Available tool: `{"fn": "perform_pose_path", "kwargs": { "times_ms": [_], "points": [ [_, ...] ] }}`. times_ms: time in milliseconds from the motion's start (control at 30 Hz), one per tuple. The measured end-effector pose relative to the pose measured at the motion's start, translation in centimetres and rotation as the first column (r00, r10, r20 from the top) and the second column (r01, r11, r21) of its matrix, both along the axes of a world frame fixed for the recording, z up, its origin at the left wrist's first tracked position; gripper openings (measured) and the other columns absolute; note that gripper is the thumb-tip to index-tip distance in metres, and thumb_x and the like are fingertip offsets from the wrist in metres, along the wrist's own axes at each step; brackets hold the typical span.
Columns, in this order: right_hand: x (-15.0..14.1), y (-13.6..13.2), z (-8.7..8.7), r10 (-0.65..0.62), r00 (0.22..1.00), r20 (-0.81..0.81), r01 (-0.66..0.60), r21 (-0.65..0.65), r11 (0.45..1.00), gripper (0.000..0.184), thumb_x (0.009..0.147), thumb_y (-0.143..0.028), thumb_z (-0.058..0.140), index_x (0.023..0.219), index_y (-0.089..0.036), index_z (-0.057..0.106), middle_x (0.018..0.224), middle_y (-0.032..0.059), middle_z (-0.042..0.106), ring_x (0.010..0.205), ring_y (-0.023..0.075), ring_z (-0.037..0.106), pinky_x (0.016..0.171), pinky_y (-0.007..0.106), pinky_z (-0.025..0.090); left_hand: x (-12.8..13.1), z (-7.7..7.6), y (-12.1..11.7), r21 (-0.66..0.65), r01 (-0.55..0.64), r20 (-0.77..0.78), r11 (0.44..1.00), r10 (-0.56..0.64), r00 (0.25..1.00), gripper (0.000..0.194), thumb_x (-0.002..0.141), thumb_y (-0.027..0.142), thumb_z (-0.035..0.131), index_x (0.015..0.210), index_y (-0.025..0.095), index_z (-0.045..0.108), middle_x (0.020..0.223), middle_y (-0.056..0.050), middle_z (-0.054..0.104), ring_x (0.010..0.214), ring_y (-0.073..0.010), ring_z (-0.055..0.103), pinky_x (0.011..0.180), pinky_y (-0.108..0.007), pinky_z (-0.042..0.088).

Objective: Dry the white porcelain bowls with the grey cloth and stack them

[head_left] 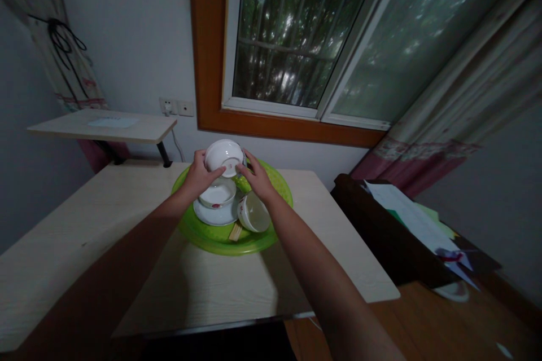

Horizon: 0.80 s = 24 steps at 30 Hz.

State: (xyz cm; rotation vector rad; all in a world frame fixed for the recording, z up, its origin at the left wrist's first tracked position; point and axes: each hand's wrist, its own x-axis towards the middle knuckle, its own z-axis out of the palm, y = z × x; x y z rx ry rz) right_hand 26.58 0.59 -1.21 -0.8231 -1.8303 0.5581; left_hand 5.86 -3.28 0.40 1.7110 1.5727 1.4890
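Note:
Both my hands grip a white bowl (223,153) from its two sides, tipped so that its round foot faces me. My left hand (201,174) has its thumb against the underside near the foot, and my right hand (257,176) mirrors it on the other side. Below lies a green tray (195,241) with a raised rim. On it a second white bowl (218,194) with a red mark rests on a white plate (215,218). A third bowl (254,213) lies on its side to the right, inside facing me. Light wooden sticks (235,231) poke out beside it.
The tray rests on a pale wooden table (237,282). A small raised shelf (105,124) bearing a paper stands at the back left. Behind are a wall socket (176,107) and a barred window (292,39). A dark brown piece of furniture (381,231) with papers is at the right.

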Motion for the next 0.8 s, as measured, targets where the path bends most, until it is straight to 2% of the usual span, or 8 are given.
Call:
{"fn": "perform_pose_path", "kwargs": {
  "times_ms": [167,333,533,800],
  "points": [
    [0.0,0.3,-0.4,0.037,0.995,-0.089,-0.046,-0.093,0.995,0.075,0.088,-0.057,0.066,0.15,-0.02,0.043,0.151,0.0132,0.051,0.136,0.0243,0.052,0.116,0.042,0.041,-0.2,-0.8,0.5,0.0,0.096,0.048,0.995,-0.096,0.994,0.067,0.072,0.046,0.074,0.123,0.023,0.038,0.133,-0.015,0.059,0.114,-0.0251,0.064,0.094,-0.039,0.052],
    [0.3,0.1,0.0,0.026,0.995,-0.101,-0.029,-0.027,0.999,0.071,0.087,-0.055,0.068,0.146,-0.022,0.048,0.147,0.0129,0.053,0.134,0.0257,0.052,0.117,0.044,0.038,-0.5,-2.0,1.4,0.0,0.161,0.02,0.987,-0.161,0.987,0.075,0.072,0.048,0.074,0.132,0.024,0.035,0.14,-0.014,0.055,0.123,-0.0264,0.06,0.098,-0.04,0.051],
    [0.6,-0.8,1.3,0.013,0.998,0.065,-0.023,0.157,0.987,0.064,0.091,-0.052,0.065,0.148,-0.027,0.049,0.14,0.0119,0.055,0.131,0.0262,0.051,0.115,0.046,0.04,-0.7,-2.6,1.8,0.037,0.184,-0.067,0.982,-0.181,0.981,0.083,0.065,0.045,0.08,0.135,0.026,0.038,0.141,-0.012,0.054,0.129,-0.0262,0.056,0.105,-0.038,0.047],
    [0.9,-1.2,1.5,-0.055,0.956,0.289,-0.04,0.314,0.949,0.067,0.095,-0.052,0.06,0.155,-0.031,0.04,0.151,0.0121,0.047,0.139,0.028,0.046,0.118,0.049,0.038,-0.3,-1.4,0.9,0.038,0.107,-0.155,0.993,-0.1,0.983,0.075,0.065,0.057,0.079,0.124,0.025,0.045,0.127,-0.009,0.062,0.118,-0.0263,0.061,0.097,-0.036,0.049]
  ]
}}
